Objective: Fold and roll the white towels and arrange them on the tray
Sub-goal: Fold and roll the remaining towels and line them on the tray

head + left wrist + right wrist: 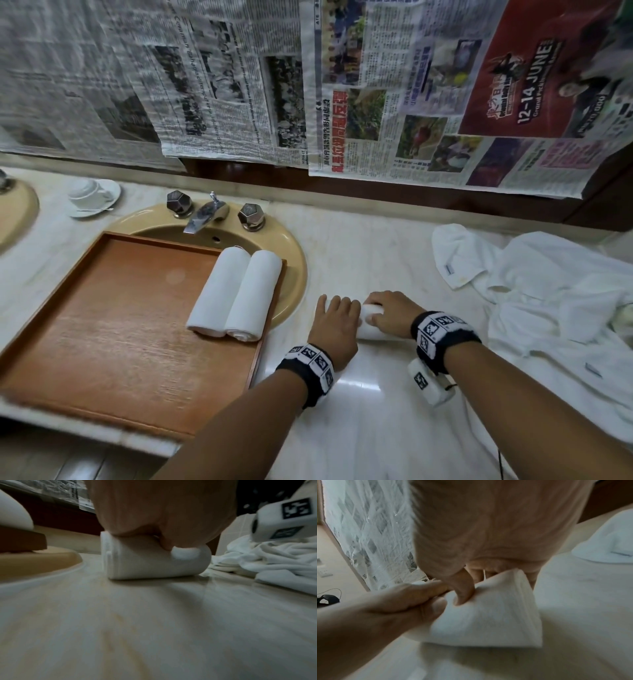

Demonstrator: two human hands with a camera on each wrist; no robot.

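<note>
A rolled white towel [372, 331] [154, 563] [488, 615] lies on the marble counter [376, 428], right of the tray. My left hand [337, 322] [163, 513] [393, 601] lies over its left end, thumb against the near side. My right hand [390, 311] [488, 527] curls over its right part, thumb dug into the cloth. The wooden tray [102, 325] sits across the sink. Two rolled towels [219, 291] [253, 294] lie side by side at its right edge.
A heap of loose white towels [548, 291] [265, 561] covers the counter to the right. The beige sink [294, 274] with its faucet [205, 214] lies under the tray. A cup on a saucer [90, 197] stands far left. Newspaper [308, 85] hangs over the back wall.
</note>
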